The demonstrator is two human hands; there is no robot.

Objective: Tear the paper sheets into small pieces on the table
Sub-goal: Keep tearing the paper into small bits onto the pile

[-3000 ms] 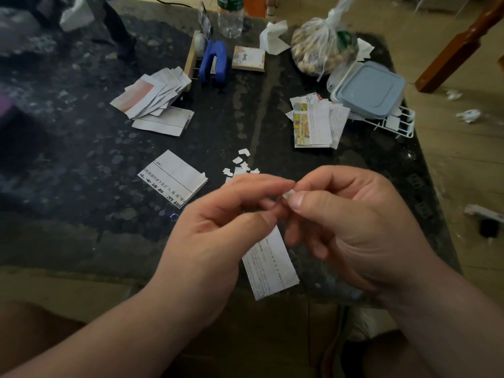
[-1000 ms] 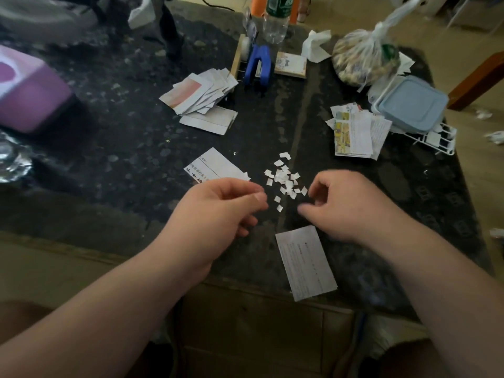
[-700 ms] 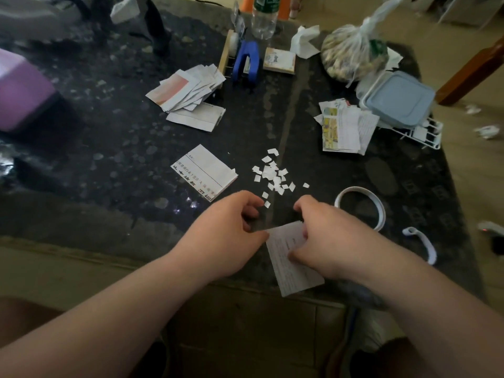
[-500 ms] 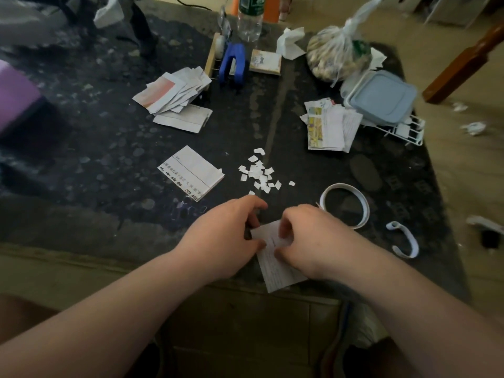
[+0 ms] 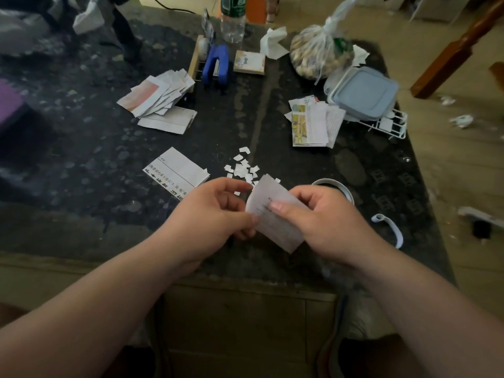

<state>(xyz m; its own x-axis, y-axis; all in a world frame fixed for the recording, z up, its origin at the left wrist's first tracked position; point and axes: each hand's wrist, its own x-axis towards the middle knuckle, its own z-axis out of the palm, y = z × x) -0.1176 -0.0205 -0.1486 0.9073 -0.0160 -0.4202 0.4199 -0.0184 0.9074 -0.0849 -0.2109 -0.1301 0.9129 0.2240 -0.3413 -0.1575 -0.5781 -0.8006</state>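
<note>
A white printed paper sheet is lifted off the dark table, held between both hands near the front edge. My left hand pinches its left edge and my right hand grips its right side with the thumb on top. Just behind the hands lies a small heap of torn white pieces. Another printed sheet lies flat to the left of the heap. A fanned stack of sheets sits at the back left, and a second stack at the back right.
A blue stapler, a plastic bottle, a small card box, a tied bag and a lidded grey-blue container on a white rack line the back. A white tape ring and a curved white piece lie at the right.
The last small scrap was dropped on the heap. Both hands then went down to the sheet at the table's front edge and lifted it off the table.
</note>
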